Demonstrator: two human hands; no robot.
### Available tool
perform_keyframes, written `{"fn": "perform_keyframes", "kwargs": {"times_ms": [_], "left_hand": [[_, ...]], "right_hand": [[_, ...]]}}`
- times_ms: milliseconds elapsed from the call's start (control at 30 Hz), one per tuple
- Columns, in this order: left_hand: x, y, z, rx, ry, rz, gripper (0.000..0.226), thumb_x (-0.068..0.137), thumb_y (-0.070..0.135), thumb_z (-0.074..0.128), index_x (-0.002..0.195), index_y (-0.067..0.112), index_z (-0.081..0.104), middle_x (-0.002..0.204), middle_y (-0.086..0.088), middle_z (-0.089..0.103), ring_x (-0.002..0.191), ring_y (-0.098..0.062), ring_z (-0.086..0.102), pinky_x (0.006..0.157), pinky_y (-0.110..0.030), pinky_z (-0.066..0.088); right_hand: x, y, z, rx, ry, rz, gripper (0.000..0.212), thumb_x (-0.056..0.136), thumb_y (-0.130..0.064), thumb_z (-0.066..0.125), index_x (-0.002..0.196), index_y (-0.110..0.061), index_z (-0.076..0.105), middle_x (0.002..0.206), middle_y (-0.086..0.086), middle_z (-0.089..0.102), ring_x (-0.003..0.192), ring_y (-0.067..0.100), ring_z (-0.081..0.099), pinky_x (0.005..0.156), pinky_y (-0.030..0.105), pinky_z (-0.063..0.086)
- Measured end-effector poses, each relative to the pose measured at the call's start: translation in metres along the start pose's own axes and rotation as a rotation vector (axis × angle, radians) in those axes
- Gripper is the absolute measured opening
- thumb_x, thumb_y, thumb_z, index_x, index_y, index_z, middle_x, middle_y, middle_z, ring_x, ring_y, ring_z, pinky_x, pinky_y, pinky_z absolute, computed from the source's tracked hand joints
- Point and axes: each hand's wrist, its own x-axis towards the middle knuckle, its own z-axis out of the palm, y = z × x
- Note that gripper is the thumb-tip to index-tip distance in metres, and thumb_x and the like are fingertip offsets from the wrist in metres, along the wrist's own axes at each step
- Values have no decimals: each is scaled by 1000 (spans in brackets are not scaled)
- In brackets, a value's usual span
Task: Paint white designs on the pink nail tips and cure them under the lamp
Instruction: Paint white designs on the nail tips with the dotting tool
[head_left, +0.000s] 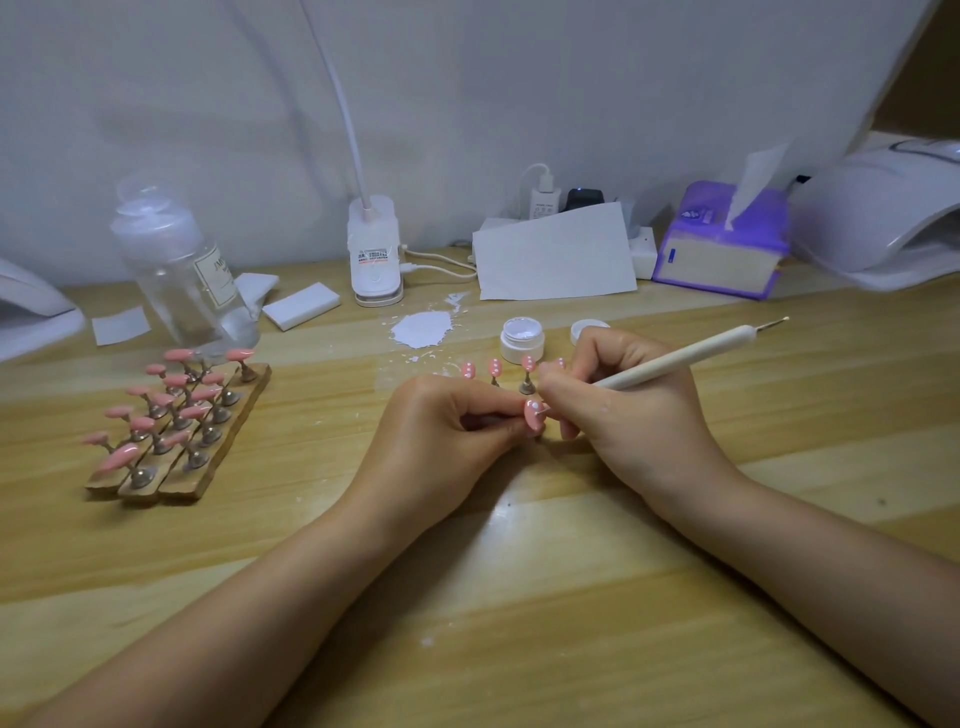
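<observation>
My left hand (447, 431) pinches a pink nail tip (533, 414) on its small stand at the table's middle. My right hand (618, 400) grips a white dotting pen (691, 356), its lower end down at that tip, which bears white dots. Just behind my hands stand three pink tips with white dots (496, 368). An open jar of white paint (522, 340) sits behind them, its lid (587, 330) beside it. The white curing lamp (883, 213) is at the far right.
Wooden holders (176, 478) carrying several plain pink tips lie at the left. A clear bottle (176, 265), a desk lamp base (375, 249), white paper (556, 254), a purple tissue box (722, 244) and a white paint smear (421, 330) line the back.
</observation>
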Motion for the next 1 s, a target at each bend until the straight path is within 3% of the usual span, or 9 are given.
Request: {"fn": "perform_keyframes", "kwargs": {"times_ms": [100,233,400,700,867,1000], "left_hand": [[0,1,0,-3,4,-7,11,75,3,71,81,10,76,83,20,68,70,19,55,86,-10,41],[0,1,0,-1,7,-9,10,75,4,71,82,11,76,82,17,69,68,19,53,91,-9,38],[0,0,-1,-15,1,-7,13,75,3,71,83,12,75,83,14,71,71,15,57,74,-10,45],[0,1,0,-10,-1,-10,12,75,4,71,84,12,75,83,13,71,71,16,57,80,-10,43],[0,0,0,-6,8,-9,13,75,3,71,82,13,75,82,20,69,68,18,55,74,-4,40],[0,0,0,-5,3,-4,13,75,3,71,83,12,75,83,8,72,71,18,56,79,0,36]], "right_hand": [[-1,0,0,-3,6,3,40,78,10,57,48,-8,38,32,-10,47,34,-1,43,41,9,35],[0,-1,0,-1,-3,6,39,78,9,58,48,-8,39,33,-9,48,35,1,44,42,10,37],[-1,-2,0,2,2,8,39,78,10,57,49,-7,39,32,-9,47,33,-1,42,41,8,35],[-1,-2,0,17,-2,19,39,77,13,55,49,-8,38,32,-8,47,32,0,42,40,9,35],[-1,-2,0,12,-4,14,39,77,12,56,49,-8,38,32,-10,47,33,-1,42,40,8,34],[-1,-2,0,18,0,15,39,76,13,55,49,-9,37,32,-11,46,32,-1,42,40,8,34]]}}
